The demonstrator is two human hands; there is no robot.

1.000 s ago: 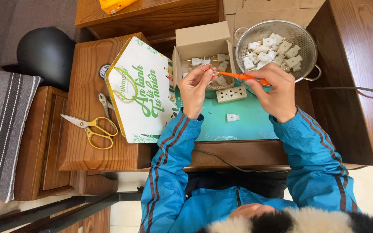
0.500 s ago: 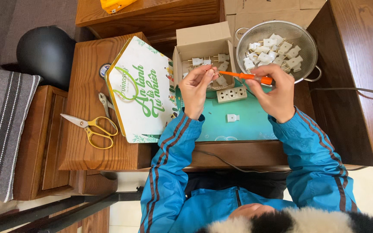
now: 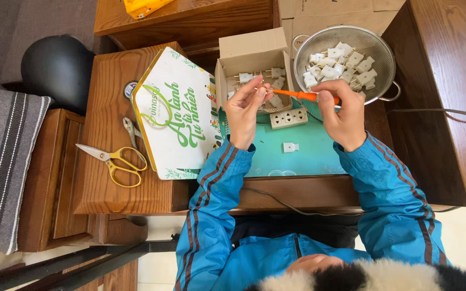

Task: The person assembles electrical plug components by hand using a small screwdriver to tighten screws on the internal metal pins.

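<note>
a small white plug (image 3: 259,90) is pinched in the left hand (image 3: 244,110) over a cardboard box (image 3: 252,59); an orange screwdriver (image 3: 300,95) is gripped by the right hand (image 3: 342,110). few plugs are boxed, many are left in the metal colander (image 3: 343,59). yellow scissors (image 3: 115,161) are seen on wooden tables (image 3: 103,108).

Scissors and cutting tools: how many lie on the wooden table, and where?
2: yellow-handled scissors left of the house-shaped box, and small pliers just above them. Others may be hidden.

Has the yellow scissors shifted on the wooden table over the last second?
No. The yellow scissors lies in the same spot on the wooden table, left of the house-shaped green-and-white box, blades pointing left as before.
</note>
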